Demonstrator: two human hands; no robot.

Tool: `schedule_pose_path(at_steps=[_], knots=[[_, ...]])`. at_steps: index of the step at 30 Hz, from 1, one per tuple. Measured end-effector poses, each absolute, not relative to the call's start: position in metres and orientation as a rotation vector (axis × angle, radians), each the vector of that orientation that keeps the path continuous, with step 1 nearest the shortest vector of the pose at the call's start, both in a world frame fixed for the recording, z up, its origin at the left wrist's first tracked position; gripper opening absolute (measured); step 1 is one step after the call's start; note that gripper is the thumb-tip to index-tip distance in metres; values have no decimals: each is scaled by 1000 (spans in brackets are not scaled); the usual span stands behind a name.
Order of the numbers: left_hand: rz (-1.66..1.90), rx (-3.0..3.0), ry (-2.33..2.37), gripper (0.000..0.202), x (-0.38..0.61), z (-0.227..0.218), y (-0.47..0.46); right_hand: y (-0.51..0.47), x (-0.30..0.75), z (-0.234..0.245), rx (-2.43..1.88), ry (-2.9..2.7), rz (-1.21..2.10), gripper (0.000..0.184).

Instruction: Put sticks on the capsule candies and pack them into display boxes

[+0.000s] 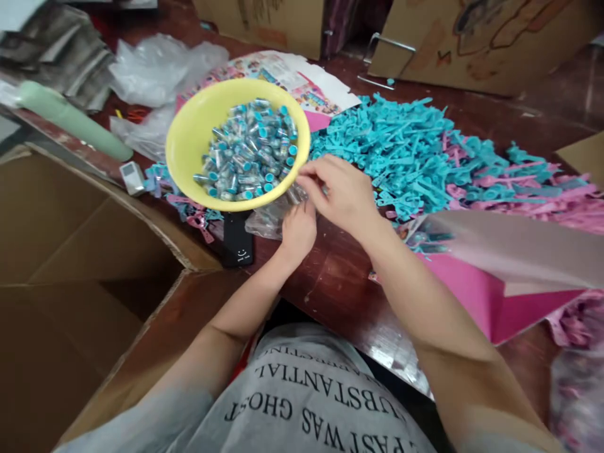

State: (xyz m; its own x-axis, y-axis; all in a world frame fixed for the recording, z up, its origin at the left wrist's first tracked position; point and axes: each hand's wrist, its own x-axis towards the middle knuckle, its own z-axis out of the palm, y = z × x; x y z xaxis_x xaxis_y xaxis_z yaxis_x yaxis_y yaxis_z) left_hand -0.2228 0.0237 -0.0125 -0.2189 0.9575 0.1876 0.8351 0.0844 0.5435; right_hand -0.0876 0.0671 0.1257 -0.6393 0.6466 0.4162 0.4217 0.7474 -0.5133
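Observation:
A yellow bowl (184, 148) holds many small clear tubes (250, 151) with blue caps. Just below its near right rim, my left hand (299, 231) is closed on a crumpled clear plastic bag (267, 221). My right hand (346, 192) is bent at the bowl's right edge, above and right of the left hand. Its thumb and forefinger come together, and whatever lies between them is too small or hidden to tell. A heap of turquoise plastic pieces (396, 151) lies just beyond the right hand.
Pink plastic pieces (557, 201) spread at the right, behind a bent pink-and-grey sheet (472, 283). A black phone (237, 239) lies below the bowl. An open cardboard box (85, 226) stands at the left. Clear plastic wrap (155, 69) and a green cylinder (75, 119) lie at the back left.

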Motion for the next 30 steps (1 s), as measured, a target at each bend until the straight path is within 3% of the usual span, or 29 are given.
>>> schedule_pose_path(at_steps=[4,8,12,14,18,20,24,30], knots=[[736,1805,2199,33,-228,4,-10,111,-189,112,-786,-2617,416,27],[890,1659,2080,34,-244,6,-52,121,-237,100,-837,-2876,458,20],[1130,1492,1892,16,-253,4,-82,112,-246,99,-815,-2775,477,43],[1247,1374,1735,19,-254,5,-86,105,-251,103,-806,-2734,470,50],[1369,1170,1549,41,-257,10,-81,96,-266,114,-836,-2820,510,18],[1388,1082,1538,48,-261,14,-79,95,-259,122,-763,-2829,545,13],[1354,954,1546,50,-271,22,-93,82,-189,127,-506,-2641,787,24],[1302,985,1478,24,-275,25,-114,41,-69,93,-445,-2610,1148,30]])
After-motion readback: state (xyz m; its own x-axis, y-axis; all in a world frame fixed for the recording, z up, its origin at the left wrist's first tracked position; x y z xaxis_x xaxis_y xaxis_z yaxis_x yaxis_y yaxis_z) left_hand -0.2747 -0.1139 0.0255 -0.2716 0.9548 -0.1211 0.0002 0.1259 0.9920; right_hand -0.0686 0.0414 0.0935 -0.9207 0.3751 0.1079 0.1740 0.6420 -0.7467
